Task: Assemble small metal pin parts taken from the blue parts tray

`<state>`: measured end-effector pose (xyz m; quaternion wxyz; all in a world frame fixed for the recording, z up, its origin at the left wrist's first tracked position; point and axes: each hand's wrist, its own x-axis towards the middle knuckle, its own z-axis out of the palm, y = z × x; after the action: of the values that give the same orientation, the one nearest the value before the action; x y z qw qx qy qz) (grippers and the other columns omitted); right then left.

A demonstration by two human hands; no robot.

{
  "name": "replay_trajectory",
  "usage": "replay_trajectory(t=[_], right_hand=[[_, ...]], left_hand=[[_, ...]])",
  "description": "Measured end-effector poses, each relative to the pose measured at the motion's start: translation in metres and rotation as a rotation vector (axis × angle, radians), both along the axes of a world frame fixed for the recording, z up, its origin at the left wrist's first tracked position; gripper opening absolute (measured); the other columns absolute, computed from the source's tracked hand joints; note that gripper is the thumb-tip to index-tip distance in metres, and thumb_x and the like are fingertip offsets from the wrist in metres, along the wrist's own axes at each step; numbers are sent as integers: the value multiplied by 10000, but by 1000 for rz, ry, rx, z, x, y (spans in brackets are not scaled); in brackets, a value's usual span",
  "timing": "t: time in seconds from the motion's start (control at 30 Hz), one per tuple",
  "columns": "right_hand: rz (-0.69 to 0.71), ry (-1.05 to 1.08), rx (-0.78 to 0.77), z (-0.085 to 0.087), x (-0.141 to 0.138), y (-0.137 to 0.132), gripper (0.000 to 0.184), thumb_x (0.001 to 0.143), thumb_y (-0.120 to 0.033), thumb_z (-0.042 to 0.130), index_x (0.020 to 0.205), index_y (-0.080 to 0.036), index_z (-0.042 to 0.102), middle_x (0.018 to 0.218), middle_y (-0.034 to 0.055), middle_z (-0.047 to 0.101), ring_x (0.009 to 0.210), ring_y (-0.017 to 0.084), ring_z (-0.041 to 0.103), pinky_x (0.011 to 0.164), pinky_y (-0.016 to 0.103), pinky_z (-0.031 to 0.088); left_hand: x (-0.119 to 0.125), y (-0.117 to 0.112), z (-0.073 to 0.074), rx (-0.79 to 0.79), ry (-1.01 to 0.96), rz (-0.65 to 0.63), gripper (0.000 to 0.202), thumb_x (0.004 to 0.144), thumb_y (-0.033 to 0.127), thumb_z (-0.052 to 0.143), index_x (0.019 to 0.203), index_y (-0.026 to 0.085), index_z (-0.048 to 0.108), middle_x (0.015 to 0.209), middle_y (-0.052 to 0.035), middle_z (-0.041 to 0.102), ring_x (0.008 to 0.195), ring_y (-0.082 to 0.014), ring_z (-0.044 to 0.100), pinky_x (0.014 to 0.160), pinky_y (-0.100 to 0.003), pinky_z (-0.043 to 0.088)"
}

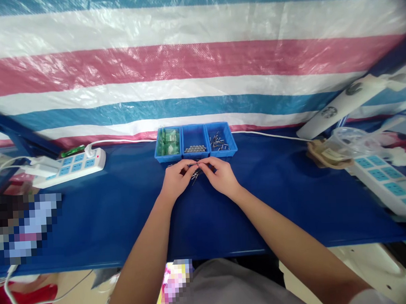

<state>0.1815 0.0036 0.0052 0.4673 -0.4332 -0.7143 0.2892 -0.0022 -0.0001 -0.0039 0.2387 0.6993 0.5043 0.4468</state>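
Observation:
My left hand (179, 178) and my right hand (221, 173) meet at the fingertips over the blue table, both closed in a pinch. Between them is a small, thin dark metal pin (192, 164), partly covered by the fingers. Several loose metal pins (195, 175) lie on the table just below my fingertips. Right behind my hands stand three joined blue bins. Green plastic packets fill the left bin (158, 153). Rows of small shiny metal pieces (195, 149) rest in the middle bin (193, 133), and scattered metal pins (219, 142) lie in the right bin (232, 143).
A white power strip (97, 160) with plugs and a blurred-out phone-like object (32, 226) are at the left. At the right are a clear plastic cup (347, 141), a white tube (337, 108) and another power strip (378, 188). Striped sheeting (198, 61) hangs behind.

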Motion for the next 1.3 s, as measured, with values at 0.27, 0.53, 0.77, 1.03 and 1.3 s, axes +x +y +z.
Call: replay_trajectory(t=[0.27,0.53,0.77,1.03,1.3], right_hand=[[3,9,2,0,0,-1,163,962,-316,616,985,-223,747,957,55,767,804,189,696,675,312,535],[16,36,2,-2,-1,-1,160,931,-318,658,1033,-233,747,941,49,750,718,164,667,653,309,546],[6,10,12,-2,-1,0,167,948,-337,640,1011,-238,759,961,58,763,737,177,679,657,319,551],[10,11,27,-2,-1,0,152,946,-306,646,1003,-231,765,970,60,770,804,190,704,691,320,563],[15,24,29,-1,-1,0,171,949,-310,647,1058,-241,760,988,53,763,754,169,681,688,319,554]], left_hand=[[0,0,-1,13,-20,-25,225,946,370,634,1002,204,774,690,19,680,608,-99,586,673,-220,486],[-2,-1,6,24,102,-30,406,990,418,545,702,163,679,610,12,614,580,-101,552,604,-231,417],[-2,-1,4,11,53,-36,327,972,419,579,808,174,720,633,18,624,589,-98,555,614,-228,432],[0,-1,-2,40,-50,-16,226,949,384,625,1051,214,734,615,45,587,557,-90,536,618,-218,461],[-1,-1,4,8,13,-20,309,965,424,589,829,176,712,609,27,611,560,-94,530,596,-221,429]])
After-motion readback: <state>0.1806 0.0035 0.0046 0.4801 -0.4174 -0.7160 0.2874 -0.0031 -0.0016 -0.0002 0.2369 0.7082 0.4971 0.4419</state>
